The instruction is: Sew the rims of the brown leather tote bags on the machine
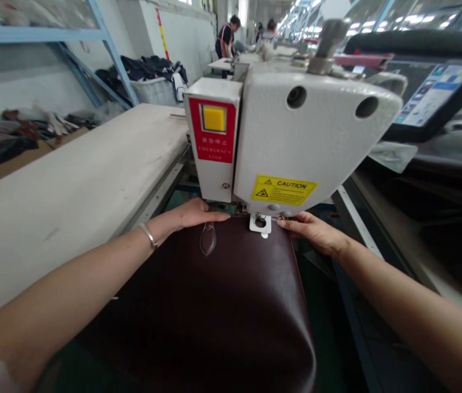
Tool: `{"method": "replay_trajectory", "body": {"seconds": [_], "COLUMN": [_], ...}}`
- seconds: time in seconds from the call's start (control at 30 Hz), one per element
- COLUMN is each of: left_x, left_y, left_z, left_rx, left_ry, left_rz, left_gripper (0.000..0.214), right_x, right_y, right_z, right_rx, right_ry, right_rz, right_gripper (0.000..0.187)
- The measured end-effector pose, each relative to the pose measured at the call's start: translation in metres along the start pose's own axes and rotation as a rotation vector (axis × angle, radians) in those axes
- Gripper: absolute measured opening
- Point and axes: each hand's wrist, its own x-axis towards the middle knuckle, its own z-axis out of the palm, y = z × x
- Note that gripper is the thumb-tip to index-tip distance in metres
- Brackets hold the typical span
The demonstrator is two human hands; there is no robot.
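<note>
A glossy dark-brown leather piece (235, 284) hangs down before me, its top edge under the head of a white sewing machine (292, 136). My left hand (196, 213) grips that edge on the left, thumb along the top and the other fingers mostly hidden. Just below the thumb is a stitched pointed leather tab (208, 240). My right hand (313, 229) pinches the right corner of the edge, its fingertips partly behind the leather. Between the hands, a white plate with a round hole (254, 230) lies against the leather under the machine head.
A red emergency-stop panel (217, 147) fronts the machine's left side. To the left is a long white table (92, 164), with a blue shelf rack (112, 60) beyond. On the right stands a monitor (439, 82). Metal rails (362, 224) flank the leather. A person (226, 41) works farther back.
</note>
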Motion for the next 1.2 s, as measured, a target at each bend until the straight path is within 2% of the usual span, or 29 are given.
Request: {"method": "replay_trajectory", "body": {"seconds": [0.03,0.1,0.2,0.4,0.6,0.87,1.03,1.2], "left_x": [0.004,0.011,0.018,0.023,0.015,0.019,0.019,0.018], "left_y": [-0.002,-0.005,-0.01,-0.016,-0.012,-0.02,-0.02,-0.018], "left_z": [-0.001,-0.002,-0.003,-0.01,-0.011,-0.007,-0.007,-0.009], "left_rx": [-0.09,-0.24,-0.317,-0.344,-0.377,-0.392,-0.391,-0.388], "left_ry": [0.006,-0.003,-0.017,0.025,0.027,0.004,0.0,-0.025], "left_rz": [0.041,0.1,0.108,0.097,0.04,0.057,0.051,0.077], "left_gripper": [0.041,0.05,0.058,0.059,0.054,0.054,0.058,0.05], "right_x": [0.002,0.001,-0.003,-0.002,-0.004,-0.006,-0.004,-0.005], "right_y": [0.0,-0.001,-0.003,-0.01,-0.009,-0.01,-0.008,-0.008], "right_z": [0.0,0.001,0.003,0.013,0.017,0.018,0.016,0.017], "right_rx": [0.012,0.024,0.029,0.041,0.121,0.124,0.091,0.103], "right_ry": [-0.013,-0.093,-0.165,-0.066,-0.089,-0.129,-0.095,-0.063], "right_rz": [0.023,0.099,0.153,0.107,0.112,0.108,0.1,0.085], "right_gripper": [0.048,0.061,0.072,0.065,0.066,0.076,0.074,0.064]}}
